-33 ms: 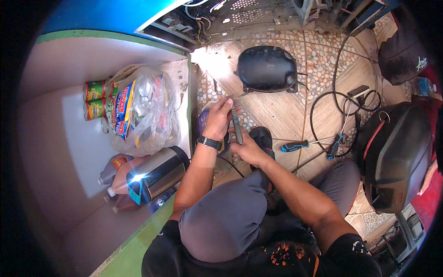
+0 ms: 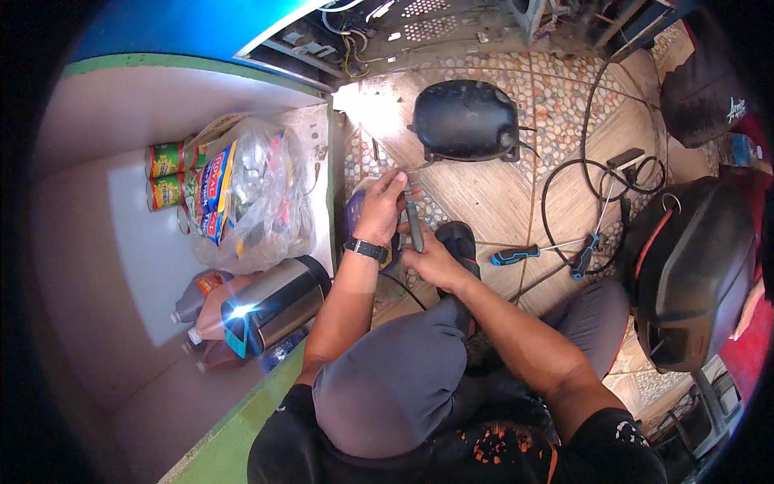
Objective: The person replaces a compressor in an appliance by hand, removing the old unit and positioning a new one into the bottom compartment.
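Note:
My left hand (image 2: pixel 382 206), with a black watch on its wrist, is closed, its fingertips pinching the end of a thin tube (image 2: pixel 421 166). That tube runs toward the lower left of a black refrigerator compressor (image 2: pixel 466 121) lying on the tiled floor. My right hand (image 2: pixel 435 260) is closed round the lower end of grey-handled pliers (image 2: pixel 414 227). Their upper part leads up against my left hand's fingers, and the jaws are hidden there. A purple and yellow package (image 2: pixel 355 211) lies partly behind my left hand.
Two blue-and-black screwdrivers (image 2: pixel 516 256) lie to the right, beside a coiled black cable (image 2: pixel 587 165). Farther right stands a black hard-shell bag (image 2: pixel 692 278). An opened appliance frame (image 2: pixel 427 36) spans the far side. On the left ledge are a plastic bag (image 2: pixel 258 194), cans and bottles.

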The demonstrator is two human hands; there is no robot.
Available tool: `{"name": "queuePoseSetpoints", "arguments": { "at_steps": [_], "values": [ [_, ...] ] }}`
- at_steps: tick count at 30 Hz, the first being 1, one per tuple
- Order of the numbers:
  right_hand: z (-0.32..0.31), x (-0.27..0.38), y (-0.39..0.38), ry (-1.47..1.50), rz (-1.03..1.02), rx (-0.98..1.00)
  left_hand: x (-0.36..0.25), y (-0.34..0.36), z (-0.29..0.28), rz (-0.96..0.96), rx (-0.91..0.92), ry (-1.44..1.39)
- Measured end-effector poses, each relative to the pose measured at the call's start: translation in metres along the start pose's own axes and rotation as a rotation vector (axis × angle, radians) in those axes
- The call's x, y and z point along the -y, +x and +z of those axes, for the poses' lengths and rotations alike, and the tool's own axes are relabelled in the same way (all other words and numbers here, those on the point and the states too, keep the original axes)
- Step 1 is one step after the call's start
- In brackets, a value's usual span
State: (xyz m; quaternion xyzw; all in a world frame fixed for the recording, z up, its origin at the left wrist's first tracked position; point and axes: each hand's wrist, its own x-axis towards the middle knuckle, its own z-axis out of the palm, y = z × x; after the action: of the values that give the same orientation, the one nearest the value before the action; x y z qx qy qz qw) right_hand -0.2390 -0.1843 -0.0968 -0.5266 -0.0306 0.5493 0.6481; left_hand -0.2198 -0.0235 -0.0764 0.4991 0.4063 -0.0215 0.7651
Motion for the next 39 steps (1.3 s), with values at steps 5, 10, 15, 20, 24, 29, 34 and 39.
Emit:
{"name": "queuePoseSetpoints", "arguments": {
  "at_steps": [5,10,15,20,24,29,34,39],
  "values": [
    [0.007,-0.01,0.005,-0.1,-0.154,-0.101,-0.002,0.001,-0.001,-0.032,0.005,-0.003],
    [0.003,-0.017,0.007,-0.01,-0.103,-0.047,-0.008,0.0,0.01,0.011,0.001,0.116],
    [0.005,-0.017,0.008,0.135,-0.047,-0.013,-0.013,0.0,0.017,0.142,-0.117,0.436],
    [0.009,-0.022,0.007,0.464,0.079,0.067,-0.011,-0.005,0.024,0.228,-0.197,0.665],
    [0.003,-0.018,0.008,0.286,0.029,0.104,-0.008,-0.002,0.017,0.19,-0.127,0.561],
    [-0.018,-0.016,-0.005,0.18,0.037,0.175,-0.006,0.001,0.005,0.024,-0.096,-0.025],
    [-0.067,0.018,-0.055,-0.041,0.095,0.172,0.006,0.017,0.011,0.11,-0.104,0.175],
    [-0.132,0.016,-0.091,-0.371,0.182,0.044,0.009,0.022,0.012,0.172,-0.165,0.278]
  ]
}}
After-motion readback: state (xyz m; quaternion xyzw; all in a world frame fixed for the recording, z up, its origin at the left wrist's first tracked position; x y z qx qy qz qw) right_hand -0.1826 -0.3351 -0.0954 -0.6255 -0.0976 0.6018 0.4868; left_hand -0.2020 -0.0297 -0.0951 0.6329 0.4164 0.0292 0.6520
